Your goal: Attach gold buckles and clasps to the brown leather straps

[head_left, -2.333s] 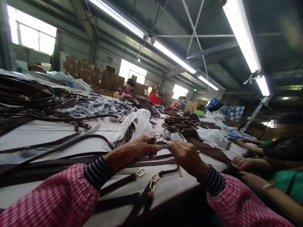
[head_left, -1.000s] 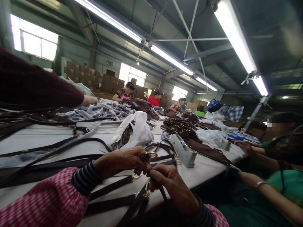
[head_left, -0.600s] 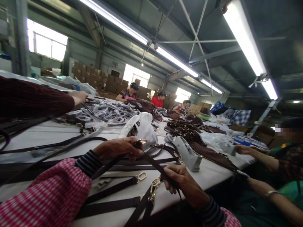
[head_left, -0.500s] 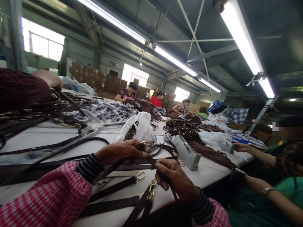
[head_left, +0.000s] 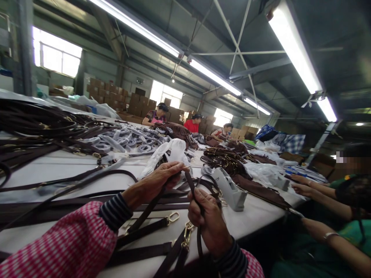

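Note:
My left hand [head_left: 158,180] pinches a brown strap near its gold metal end piece, just above the middle of the table. My right hand [head_left: 207,216] is closed around the strap [head_left: 189,182] a little to the right, its loose length hanging below the fingers. Beneath my hands lie other brown straps [head_left: 145,249] with gold clasps [head_left: 173,217]. A grey tape dispenser [head_left: 230,190] stands right of my right hand. Behind my left hand sits a white plastic bag [head_left: 165,154].
Dark straps [head_left: 34,119] are heaped at the left. Several grey plastic-wrapped coils [head_left: 127,137] lie farther back. Brown bags [head_left: 226,158] pile up at the right centre. A co-worker's hands [head_left: 307,189] are at the table's right edge; other people sit across the table.
My hands have risen slightly, and my left hand has shifted right with the strap end. The strap between them now stands more upright. Another person's arm at the left has gone out of view.

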Available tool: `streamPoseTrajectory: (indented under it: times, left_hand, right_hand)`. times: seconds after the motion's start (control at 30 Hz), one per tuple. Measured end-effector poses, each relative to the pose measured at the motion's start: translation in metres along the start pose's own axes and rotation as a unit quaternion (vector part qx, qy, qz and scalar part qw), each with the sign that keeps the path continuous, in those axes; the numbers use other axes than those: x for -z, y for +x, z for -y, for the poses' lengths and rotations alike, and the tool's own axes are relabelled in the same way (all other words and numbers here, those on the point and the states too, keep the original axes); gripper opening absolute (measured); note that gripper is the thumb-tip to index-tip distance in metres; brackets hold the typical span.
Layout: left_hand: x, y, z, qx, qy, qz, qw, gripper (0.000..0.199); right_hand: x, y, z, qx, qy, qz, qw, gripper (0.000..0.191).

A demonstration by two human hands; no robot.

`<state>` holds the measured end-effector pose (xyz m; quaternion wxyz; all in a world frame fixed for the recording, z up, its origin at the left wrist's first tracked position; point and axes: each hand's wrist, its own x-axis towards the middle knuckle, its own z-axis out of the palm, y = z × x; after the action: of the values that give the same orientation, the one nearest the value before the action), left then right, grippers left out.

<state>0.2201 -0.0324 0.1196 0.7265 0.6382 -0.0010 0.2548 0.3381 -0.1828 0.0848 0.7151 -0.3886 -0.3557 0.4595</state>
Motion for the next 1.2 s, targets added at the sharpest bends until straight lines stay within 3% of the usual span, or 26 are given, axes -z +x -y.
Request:
streamPoseTrajectory:
  times: [0.2,0.33,0.47,0.73,0.83,0.93,1.07,1.2]
  left_hand:
    - [-0.002,-0.003,-0.002,0.012,0.009,-0.004,1.000,0.043]
    - [-0.004,-0.004,-0.001,0.034,-0.043,0.035,0.998,0.049]
    - [-0.008,-0.003,0.005,0.042,-0.069,0.044,0.996,0.049]
    - [-0.007,-0.001,-0.005,0.030,-0.094,-0.009,0.995,0.056]
    - [-0.002,0.000,-0.006,0.004,-0.060,-0.032,0.998,0.046]
    - [0.006,0.004,-0.004,-0.021,-0.016,-0.092,0.995,0.035]
    - [0.008,0.009,-0.002,-0.073,0.045,-0.165,0.983,0.034]
    - [-0.008,0.006,-0.003,-0.126,0.113,-0.132,0.977,0.033]
  right_hand:
    - [-0.003,0.013,-0.002,0.024,0.045,0.024,0.998,0.030]
    - [-0.007,0.019,-0.002,0.000,0.073,0.064,0.995,0.031]
    - [-0.016,0.020,0.005,0.011,0.066,0.065,0.996,0.033]
    - [-0.018,0.015,0.007,0.034,0.016,0.025,0.999,0.035]
    - [-0.016,0.010,0.007,0.042,0.001,0.017,0.999,0.036]
    - [-0.014,0.003,0.011,0.059,-0.016,0.000,0.998,0.036]
    - [-0.015,0.000,0.012,0.065,-0.028,-0.009,0.997,0.039]
    - [-0.023,0.006,0.009,0.049,-0.009,-0.011,0.999,0.041]
